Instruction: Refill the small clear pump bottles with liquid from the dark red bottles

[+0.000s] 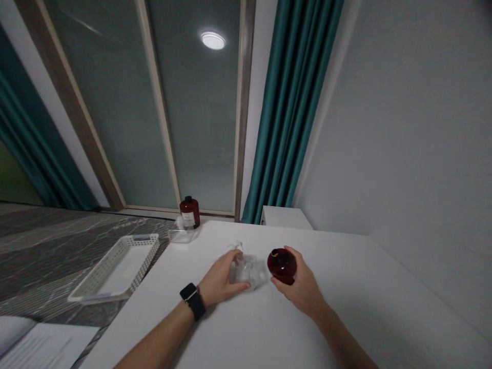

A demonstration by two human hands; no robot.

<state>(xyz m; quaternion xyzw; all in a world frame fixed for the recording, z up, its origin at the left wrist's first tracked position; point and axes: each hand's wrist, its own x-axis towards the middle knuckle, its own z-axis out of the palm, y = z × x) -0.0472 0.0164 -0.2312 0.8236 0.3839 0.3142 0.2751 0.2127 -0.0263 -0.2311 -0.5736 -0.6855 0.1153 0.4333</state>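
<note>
My right hand (302, 287) is closed around a dark red-brown bottle (282, 264), thumb on the near side and fingers on the far side. Its mouth appears to face up and toward the left, and I see no cap on it. To its left, my left hand (223, 279), with a black watch at the wrist, curves its thumb and fingers around a clear see-through container (248, 271) on the white table (246, 328). The container's exact shape is blurred. Just behind my left fingers lies a small crumpled clear thing (234, 247). The bottle and container are close together.
At the table's far left corner stands another red-brown bottle (189, 212) with a black cap and white label, beside a clear tray (181, 236). Left of the table are a white perforated basket (105, 294) and printed papers (46, 346). A white cabinet (286, 216) stands behind.
</note>
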